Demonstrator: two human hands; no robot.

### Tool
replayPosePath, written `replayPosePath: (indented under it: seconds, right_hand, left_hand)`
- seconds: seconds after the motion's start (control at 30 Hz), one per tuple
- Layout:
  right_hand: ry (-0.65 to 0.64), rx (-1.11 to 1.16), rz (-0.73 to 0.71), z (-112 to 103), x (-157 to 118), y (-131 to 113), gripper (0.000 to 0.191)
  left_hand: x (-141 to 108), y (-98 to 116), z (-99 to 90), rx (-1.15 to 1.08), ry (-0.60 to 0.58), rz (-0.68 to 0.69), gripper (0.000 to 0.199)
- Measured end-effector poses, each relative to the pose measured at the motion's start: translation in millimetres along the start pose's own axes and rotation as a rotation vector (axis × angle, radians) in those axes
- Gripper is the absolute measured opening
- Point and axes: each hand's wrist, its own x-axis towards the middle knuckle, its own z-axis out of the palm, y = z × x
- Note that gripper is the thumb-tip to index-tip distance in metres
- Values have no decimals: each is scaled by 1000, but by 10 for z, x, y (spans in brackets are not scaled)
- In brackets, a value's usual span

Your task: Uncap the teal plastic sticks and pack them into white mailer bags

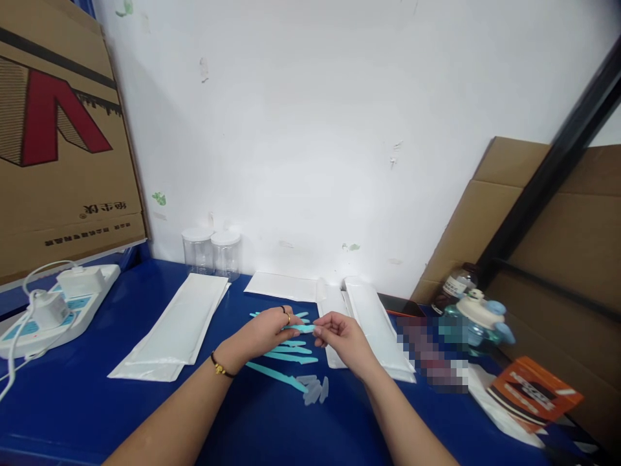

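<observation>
My left hand [270, 331] is closed around a turquoise eyebrow razor [305, 329] held above the blue table. At the razor's tip, the fingers of my right hand [342, 340] are pinched together; a small clear cap may be between them, but it is too small to tell. Below my hands lie several more turquoise razors [291, 357], side by side. One razor [276, 376] slants toward a small pile of clear plastic caps [313, 389] near the front.
White flat packets lie at left [177, 323] and right [376, 323], with a white box [281, 286] behind. Two clear jars [198, 254] stand by the wall. A power strip [92, 304] is far left; a teal bottle [478, 323] and an orange pouch [533, 395] are right.
</observation>
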Motion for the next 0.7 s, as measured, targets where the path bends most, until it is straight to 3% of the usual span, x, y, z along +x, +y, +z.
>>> replayPosePath:
  seconds: [0.1, 0.2, 0.23, 0.37, 0.43, 0.6, 0.7]
  right_hand:
    - [34, -88, 6, -11, -3, 7, 33]
    - [71, -354, -88, -134, -61, -75, 21]
    - [17, -442, -122, -187, -91, -117, 15]
    - [-504, -580, -90, -323, -196, -231, 16]
    - [-608, -635, -87, -313, -215, -216, 22]
    - [-602, -736, -105, -245, -200, -73, 21]
    - [-552, -770, -93, -250, -204, -25, 17]
  left_hand:
    - [18, -61, 59, 28, 4, -9, 30]
    - [32, -188, 107, 112, 28, -50, 31]
    - [39, -237, 121, 146, 35, -66, 30]
    - [86, -404, 177, 217, 50, -125, 30]
    - [104, -434, 185, 210, 59, -143, 31]
    - [37, -283, 41, 98, 124, -155, 30]
    - [-63, -126, -69, -52, -91, -137, 29]
